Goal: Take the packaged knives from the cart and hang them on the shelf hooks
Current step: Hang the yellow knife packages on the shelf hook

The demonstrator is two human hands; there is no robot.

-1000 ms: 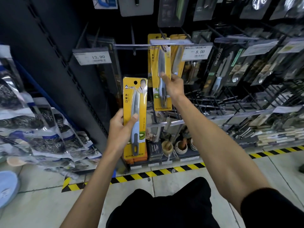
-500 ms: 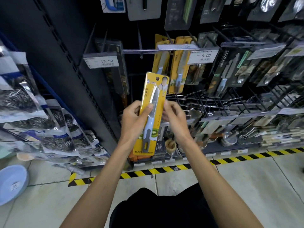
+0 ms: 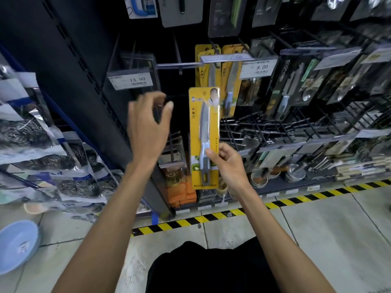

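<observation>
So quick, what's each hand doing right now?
Left hand: open, holding nothing.
Right hand: pinching the yellow knife package near its lower end.

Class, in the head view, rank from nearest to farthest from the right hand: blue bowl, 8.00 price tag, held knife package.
1. knife package: pinched in the right hand.
2. 8.00 price tag: above, slightly right.
3. blue bowl: far lower left.

I count three yellow knife packs. One packaged knife (image 3: 204, 134) is in my right hand (image 3: 228, 166) at centre frame. Two hanging packs (image 3: 203, 66) (image 3: 231, 81) show side by side above it, and I cannot tell if more sit behind them. Two price tags read clearly: the 13.90 tag (image 3: 133, 80) left of centre and the 8.00 tag (image 3: 258, 68) right of centre. One blue bowl (image 3: 17, 246) sits at lower left. Of my two hands, the left hand (image 3: 148, 125) holds nothing.
</observation>
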